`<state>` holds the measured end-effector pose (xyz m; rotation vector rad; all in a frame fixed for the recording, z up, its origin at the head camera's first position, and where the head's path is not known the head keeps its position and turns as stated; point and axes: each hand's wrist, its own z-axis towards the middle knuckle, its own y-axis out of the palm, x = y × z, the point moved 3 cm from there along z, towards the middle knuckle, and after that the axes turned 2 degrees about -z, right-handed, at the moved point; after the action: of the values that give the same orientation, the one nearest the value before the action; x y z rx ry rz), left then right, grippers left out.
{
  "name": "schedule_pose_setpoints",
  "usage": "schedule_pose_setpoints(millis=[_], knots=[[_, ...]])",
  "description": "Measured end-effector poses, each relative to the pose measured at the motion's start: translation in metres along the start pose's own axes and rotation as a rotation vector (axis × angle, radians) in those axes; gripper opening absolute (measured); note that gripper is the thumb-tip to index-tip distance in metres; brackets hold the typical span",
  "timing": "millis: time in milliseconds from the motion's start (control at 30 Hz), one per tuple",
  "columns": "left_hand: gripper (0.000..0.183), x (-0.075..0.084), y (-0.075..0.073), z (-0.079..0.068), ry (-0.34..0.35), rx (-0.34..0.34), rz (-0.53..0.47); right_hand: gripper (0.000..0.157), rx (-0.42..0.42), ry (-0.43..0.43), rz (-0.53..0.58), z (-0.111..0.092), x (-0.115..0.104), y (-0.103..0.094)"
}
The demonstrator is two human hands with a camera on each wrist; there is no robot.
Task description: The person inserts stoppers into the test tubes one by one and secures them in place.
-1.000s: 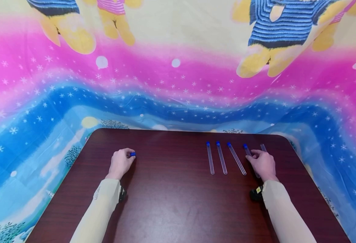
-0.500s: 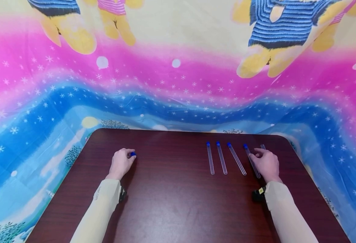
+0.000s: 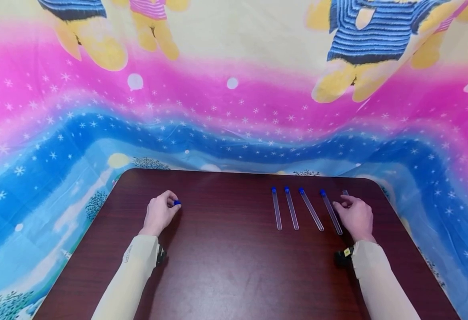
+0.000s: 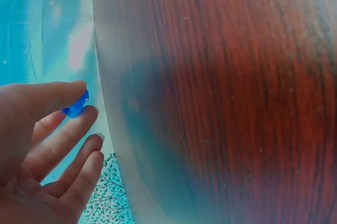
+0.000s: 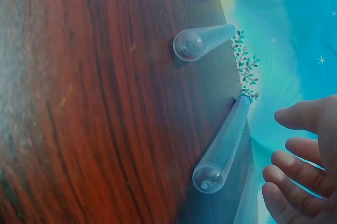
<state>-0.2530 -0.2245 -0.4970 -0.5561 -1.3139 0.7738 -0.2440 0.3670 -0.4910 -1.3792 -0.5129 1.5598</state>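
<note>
In the head view my left hand pinches a small blue cap above the left part of the table. The left wrist view shows that blue cap between thumb and fingertip. Toward the right, my right hand hovers just beside a clear test tube with a blue cap, its fingers loosely bent around nothing. A tube without a visible cap lies partly hidden behind that hand. In the right wrist view the right hand is apart from the nearest test tube.
More capped test tubes, in front-to-back rows, lie left of my right hand. The dark wooden table has rounded far corners. A printed cloth hangs behind and around it.
My right hand has let go of the rightmost capped tube and shifted right toward the uncapped one. The left hand keeps the cap and has moved only slightly.
</note>
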Motion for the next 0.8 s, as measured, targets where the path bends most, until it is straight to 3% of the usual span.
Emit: schedule_pose_setpoints(millis=[267,800], knots=[[0.019,0.002,0.001,0.002,-0.014,-0.010,0.021,0.045,0.002,0.028,-0.003,0.000,0.006,-0.002],[0.016,0.007,0.000,0.003,0.040,0.018,-0.008,0.053,-0.050,0.130,-0.046,-0.004,0.025,-0.008]])
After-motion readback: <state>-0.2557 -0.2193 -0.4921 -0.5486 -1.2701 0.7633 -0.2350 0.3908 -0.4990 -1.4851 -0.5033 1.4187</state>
